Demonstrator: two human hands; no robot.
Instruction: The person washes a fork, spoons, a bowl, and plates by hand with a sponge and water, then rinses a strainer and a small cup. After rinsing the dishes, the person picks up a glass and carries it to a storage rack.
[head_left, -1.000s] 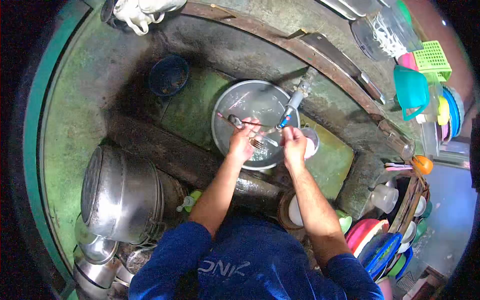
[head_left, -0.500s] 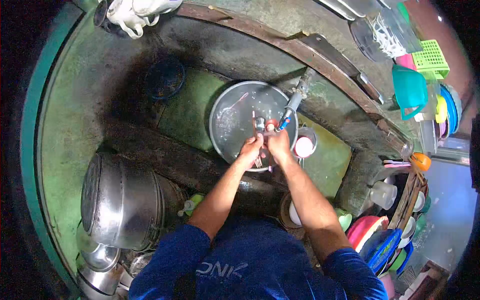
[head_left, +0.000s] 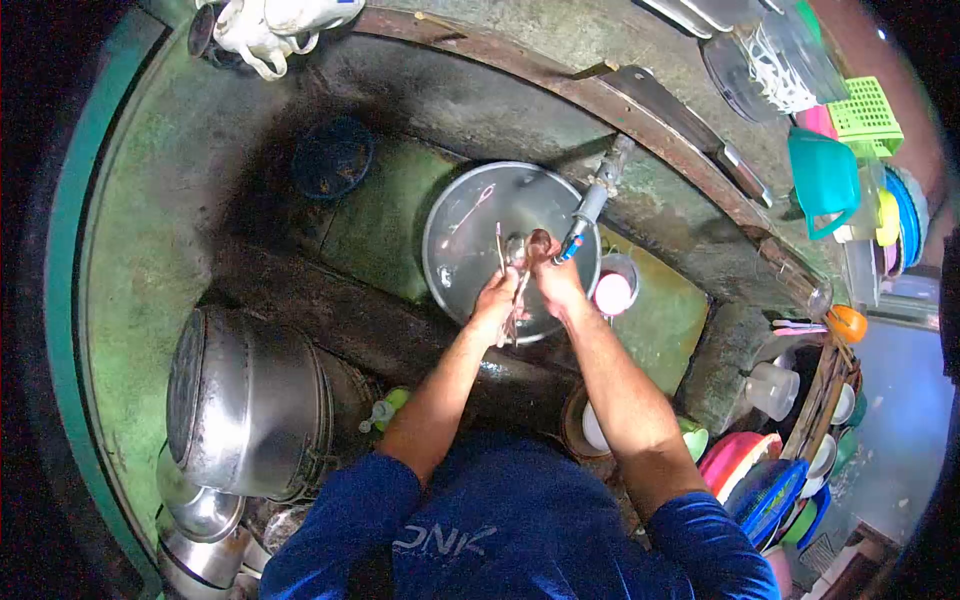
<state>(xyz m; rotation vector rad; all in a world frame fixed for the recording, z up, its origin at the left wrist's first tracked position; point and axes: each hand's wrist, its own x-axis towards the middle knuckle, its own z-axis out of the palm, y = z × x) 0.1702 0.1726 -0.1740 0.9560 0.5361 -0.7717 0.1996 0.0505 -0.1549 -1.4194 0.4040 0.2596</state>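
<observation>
Over a large grey basin [head_left: 432, 250] of water, both hands work close together beneath a tap [head_left: 577, 232] with a blue handle. My left hand [head_left: 493, 303] is closed round a bunch of cutlery [head_left: 501, 243]; thin handles stick out above and below the fingers. My right hand [head_left: 560, 284], just under the tap, has its fingers closed on a spoon [head_left: 539, 243] whose bowl looks reddish brown. Its fingertips are partly hidden and blurred. A pale, thin utensil [head_left: 486, 194] with a looped end lies in the basin, apart from the hands.
Right of the basin stands a clear cup [head_left: 614, 290] with pinkish contents. A big metal pot [head_left: 245, 400] is at the left. A dark blue basket [head_left: 333, 158] lies behind it. A ledge [head_left: 665, 110] with a knife runs along the wall; a teal jug [head_left: 824, 180] stands at right.
The cutlery has shifted and turned in my hands, and the spoon bowl under the tap shows more clearly. The looped utensil has drifted slightly in the water. The view moved a little.
</observation>
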